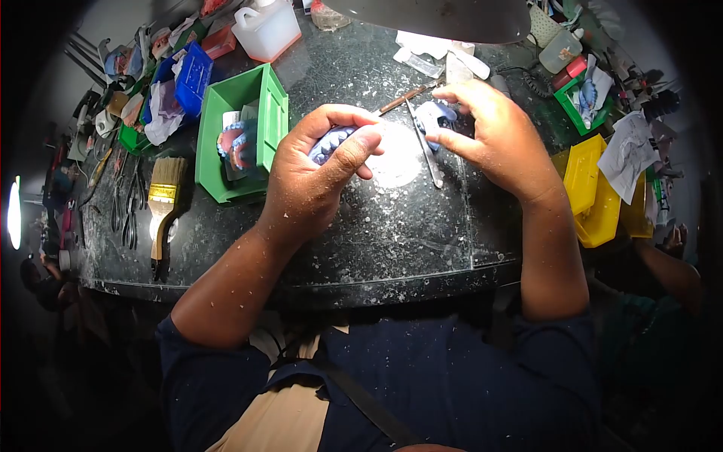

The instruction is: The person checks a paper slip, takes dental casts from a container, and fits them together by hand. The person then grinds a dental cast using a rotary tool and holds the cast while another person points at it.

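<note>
My left hand is closed around a blue dental cast, whose row of teeth shows between thumb and fingers. A second blue dental cast lies on the table by my right hand. The thumb and fingers of that hand are spread around its right side; whether they touch it I cannot tell. A slim metal hand tool lies just left of this cast, pointing toward me. Another thin tool with a brown handle rests behind it.
At left stands a green bin holding a pink and blue dental model. A wide brush and several pliers lie beside it. Yellow bins stand at right. A lamp shade hangs overhead. White debris dots the dark table.
</note>
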Motion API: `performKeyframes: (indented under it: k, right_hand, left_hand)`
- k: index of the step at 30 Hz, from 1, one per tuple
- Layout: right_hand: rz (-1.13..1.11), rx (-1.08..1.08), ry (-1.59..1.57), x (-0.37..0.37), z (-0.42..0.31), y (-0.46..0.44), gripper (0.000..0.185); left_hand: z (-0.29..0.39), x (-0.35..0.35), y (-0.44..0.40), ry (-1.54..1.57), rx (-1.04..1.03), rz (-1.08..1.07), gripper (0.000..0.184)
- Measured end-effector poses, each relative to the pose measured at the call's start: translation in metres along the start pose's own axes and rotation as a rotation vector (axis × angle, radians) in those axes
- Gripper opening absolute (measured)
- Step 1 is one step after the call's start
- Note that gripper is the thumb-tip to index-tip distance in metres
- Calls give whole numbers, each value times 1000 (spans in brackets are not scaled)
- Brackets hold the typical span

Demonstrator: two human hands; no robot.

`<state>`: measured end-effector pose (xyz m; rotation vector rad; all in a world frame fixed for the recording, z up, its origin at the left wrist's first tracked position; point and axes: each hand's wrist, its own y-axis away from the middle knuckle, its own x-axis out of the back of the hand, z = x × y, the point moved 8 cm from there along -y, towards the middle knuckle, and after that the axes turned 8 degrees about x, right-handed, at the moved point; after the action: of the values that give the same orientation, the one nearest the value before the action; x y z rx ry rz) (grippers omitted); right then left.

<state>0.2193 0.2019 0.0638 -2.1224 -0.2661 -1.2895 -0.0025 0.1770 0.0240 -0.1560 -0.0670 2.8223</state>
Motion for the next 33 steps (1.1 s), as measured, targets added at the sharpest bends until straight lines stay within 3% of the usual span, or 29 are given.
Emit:
performKeyframes:
  k: [6,9,10,12,15,33]
  right_hand:
    - [-50,67,102,-19,3,3,57]
    - [-51,-94,-299,-14,7,-5,59]
    - [-16,-180,-605,-18,11,-3,61]
    - [15,-190,-905,-19,4,-3,65]
    - [25,-142,-1063,-26,-9,-3,68]
    - [48,-105,-901,-30,-15,-3,72]
  left_hand:
    - [-1,1,-1,22,-4,-14,22]
    - [-3,0,-2,26,14,-19,23]
    - [-4,1,-2,24,24,-19,23]
    - [-7,1,-3,33,61,-37,24]
    - [-9,-1,-2,58,109,-55,24]
    - [-9,-6,0,90,164,-77,25]
